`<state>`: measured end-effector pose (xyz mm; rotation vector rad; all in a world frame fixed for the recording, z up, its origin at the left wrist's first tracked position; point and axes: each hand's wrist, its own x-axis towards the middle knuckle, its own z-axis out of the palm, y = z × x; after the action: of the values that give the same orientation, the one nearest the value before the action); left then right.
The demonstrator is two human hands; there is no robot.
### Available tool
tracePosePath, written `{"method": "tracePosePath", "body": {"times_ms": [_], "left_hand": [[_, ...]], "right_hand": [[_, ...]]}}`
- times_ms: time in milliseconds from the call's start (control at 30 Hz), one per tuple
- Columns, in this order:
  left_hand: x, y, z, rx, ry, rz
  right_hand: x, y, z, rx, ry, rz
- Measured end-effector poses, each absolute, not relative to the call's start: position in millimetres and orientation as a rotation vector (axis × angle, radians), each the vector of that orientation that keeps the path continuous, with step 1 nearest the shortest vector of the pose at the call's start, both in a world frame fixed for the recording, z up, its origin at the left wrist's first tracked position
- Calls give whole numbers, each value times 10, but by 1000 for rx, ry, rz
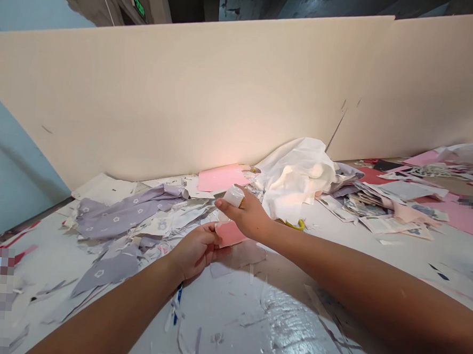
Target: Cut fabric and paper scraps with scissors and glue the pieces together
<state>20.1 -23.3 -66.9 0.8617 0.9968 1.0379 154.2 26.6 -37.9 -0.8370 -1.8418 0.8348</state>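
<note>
Near the middle of the view my left hand (197,251) pinches a small pink paper piece (230,234) by its left side, between thumb and fingers. Just above and to the right, my right hand (251,214) is closed around a white glue bottle (234,196); its broad pale end shows above my thumb. The bottle's lower end is close over the pink piece, and I cannot tell whether they touch. Below the left hand, a thin pale sheet (237,261) lies on the table.
Left lie lilac flower-print scraps (126,210) and cut strips. Behind the hands are a larger pink sheet (222,177) and a crumpled white bag (300,175). A scrap pile (367,203) lies right. A cream partition (185,99) closes off the back of the white table (226,336).
</note>
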Motion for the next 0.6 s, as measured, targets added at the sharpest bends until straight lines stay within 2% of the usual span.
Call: {"method": "tracePosePath", "body": {"times_ms": [600], "left_hand": [[218,-256,-658,853,1022,1035]], "right_hand": [[1553,314,-381,-759,-1837,855]]}}
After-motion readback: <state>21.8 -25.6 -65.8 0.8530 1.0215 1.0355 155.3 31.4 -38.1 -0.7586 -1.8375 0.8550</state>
